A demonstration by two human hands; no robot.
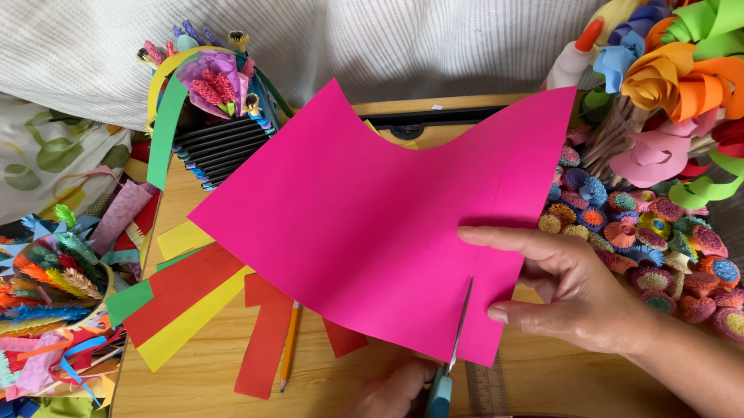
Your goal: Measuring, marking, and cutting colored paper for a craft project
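One big pink paper sheet curves above the wooden table, pinched at its near edge by the right hand. Below, the left hand clenches teal-handled scissors, blades cutting into the sheet's near edge beside a pencil.

No packages, labels, signs or screens — only loose craft paper.
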